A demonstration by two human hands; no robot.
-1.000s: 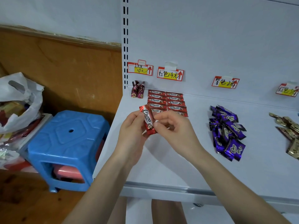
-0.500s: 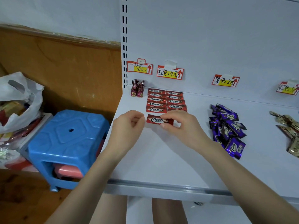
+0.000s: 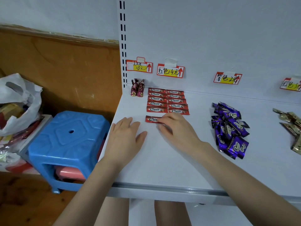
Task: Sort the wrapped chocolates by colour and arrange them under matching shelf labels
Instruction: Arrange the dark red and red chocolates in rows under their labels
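Note:
One red Choco bar (image 3: 152, 119) lies flat on the white shelf (image 3: 162, 163), just in front of the left column of a neat two-column block of red bars (image 3: 167, 101) under the red label (image 3: 170, 71). My right hand (image 3: 179, 129) has its straight fingers resting on the bar's right end, which they cover. My left hand (image 3: 125, 137) lies flat and open on the shelf to the left of the bar, holding nothing. A loose pile of purple chocolates (image 3: 229, 128) sits under the purple label (image 3: 227, 78).
Two maroon twist-wrapped sweets (image 3: 137, 88) stand at the shelf's back left under a 10 label (image 3: 139, 66). Gold wrappers (image 3: 291, 124) lie at the right edge beneath another label (image 3: 291, 84). A blue stool (image 3: 68, 136) and a white plastic bag (image 3: 17, 101) are left of the shelf.
The red bar, held up between both hands a second ago, now lies on the shelf below the red block. My left hand has let go and flattened onto the shelf.

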